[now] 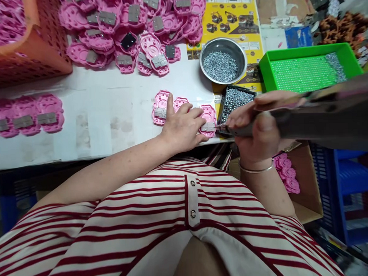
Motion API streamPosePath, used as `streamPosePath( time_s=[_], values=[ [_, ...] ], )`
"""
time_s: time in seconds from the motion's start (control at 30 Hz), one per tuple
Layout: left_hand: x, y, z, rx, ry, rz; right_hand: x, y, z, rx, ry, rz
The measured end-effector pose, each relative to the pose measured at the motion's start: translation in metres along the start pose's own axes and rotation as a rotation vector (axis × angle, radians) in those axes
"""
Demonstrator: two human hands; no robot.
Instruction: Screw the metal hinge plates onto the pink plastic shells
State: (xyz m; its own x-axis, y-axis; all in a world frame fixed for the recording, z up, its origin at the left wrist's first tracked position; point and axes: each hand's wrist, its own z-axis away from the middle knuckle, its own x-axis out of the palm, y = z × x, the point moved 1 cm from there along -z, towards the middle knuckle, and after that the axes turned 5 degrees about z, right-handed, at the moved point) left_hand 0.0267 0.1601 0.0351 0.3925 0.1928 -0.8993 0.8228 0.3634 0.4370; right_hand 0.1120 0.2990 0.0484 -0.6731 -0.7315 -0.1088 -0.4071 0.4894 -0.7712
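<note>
Shirt [93, 225]: red stripes, filling the bottom of my view.
Left hand [183, 128]: fingers spread over the pink cases [207, 113], gripping nothing that I see.
Right hand [259, 137]: wrapped around a blurred driver [316, 113], tip at the rightmost case; contact, I can't tell.
Cases: three along the table's [141, 131] near edge.
Black tray [224, 106]: just past the tip, metal bits inside.
Bowl [223, 44]: behind it, more bits.
Pile [134, 15]: cases heaped beyond.
</note>
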Motion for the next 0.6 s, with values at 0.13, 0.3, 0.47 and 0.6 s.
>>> streamPosePath(
  time_s=[0.13,0.3,0.47,0.6],
  values=[
    [0.0,-0.001,0.001,0.006,0.004,0.01,-0.016,-0.004,-0.006,-0.158,0.25,0.029],
    [0.0,-0.001,0.003,0.01,0.005,0.006,-0.027,0.002,-0.002,-0.097,0.321,0.043],
    [0.0,-0.001,0.003,0.013,-0.001,-0.007,-0.028,0.01,0.002,-0.019,0.359,0.071],
    [0.0,-0.001,0.003,0.004,-0.007,-0.007,-0.028,0.013,0.003,0.02,0.378,0.064]
  ],
)
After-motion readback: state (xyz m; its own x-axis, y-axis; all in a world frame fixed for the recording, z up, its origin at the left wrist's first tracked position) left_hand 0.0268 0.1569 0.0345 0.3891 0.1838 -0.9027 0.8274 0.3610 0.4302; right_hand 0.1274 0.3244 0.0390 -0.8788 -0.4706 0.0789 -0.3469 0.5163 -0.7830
